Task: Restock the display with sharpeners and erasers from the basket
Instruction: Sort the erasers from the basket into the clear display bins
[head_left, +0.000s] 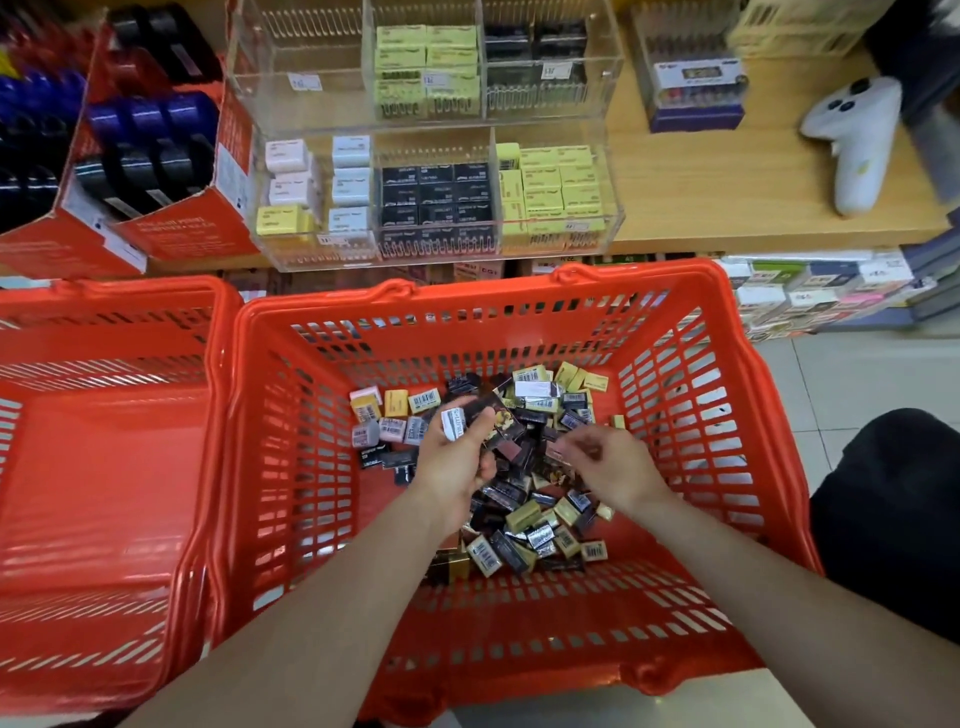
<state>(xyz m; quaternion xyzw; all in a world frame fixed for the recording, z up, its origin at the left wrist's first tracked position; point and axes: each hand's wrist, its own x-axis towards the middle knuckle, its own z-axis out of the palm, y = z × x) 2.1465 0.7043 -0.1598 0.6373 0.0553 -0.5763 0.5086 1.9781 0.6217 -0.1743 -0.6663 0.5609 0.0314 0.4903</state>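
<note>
Left hand (451, 457) over the red basket (748, 467): grip curled round a small stack of packets, a white-labelled eraser (453, 423) on top under the thumb, dark packets beneath. Below and around that grip, loose pile of erasers and sharpeners (524, 514) on the basket floor. Right hand (605, 462) just beside, fingers bent, tips pinching a small item too blurred to identify. Beyond both grips, acrylic display (431, 156) on the shelf, partly stocked.
</note>
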